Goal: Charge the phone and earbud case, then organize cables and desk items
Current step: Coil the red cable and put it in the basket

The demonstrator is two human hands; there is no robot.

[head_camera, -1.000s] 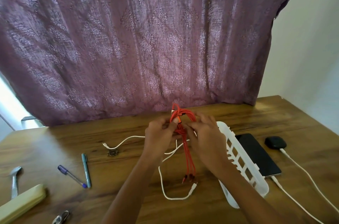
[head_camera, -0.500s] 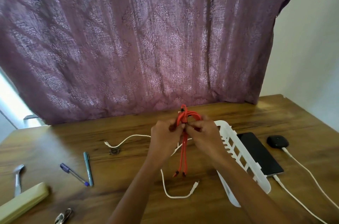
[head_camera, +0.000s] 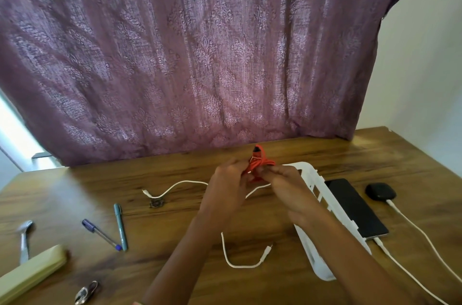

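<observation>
Both hands hold a bundled red cable (head_camera: 258, 163) above the middle of the wooden desk (head_camera: 287, 287). My left hand (head_camera: 228, 184) grips its left side and my right hand (head_camera: 287, 186) pinches its right side; most of the bundle is hidden between the fingers. A black phone (head_camera: 355, 207) lies at the right with a white cable (head_camera: 405, 269) plugged into its near end. Further right sits a black earbud case (head_camera: 380, 191) with its own white cable (head_camera: 422, 232) attached. A loose white cable (head_camera: 237, 262) lies on the desk under my forearms.
A white slotted tray (head_camera: 315, 187) lies just left of the phone. To the left are a purple-capped pen (head_camera: 100, 233), a teal pen (head_camera: 120, 226), a small ring-shaped object (head_camera: 157, 203), a spoon (head_camera: 24, 239), a cream case (head_camera: 30, 272) and a metal clip (head_camera: 86, 292). A purple curtain hangs behind.
The long hanging tail of the red cable has been gathered up into a compact bundle between the hands. Both hands stayed roughly in place.
</observation>
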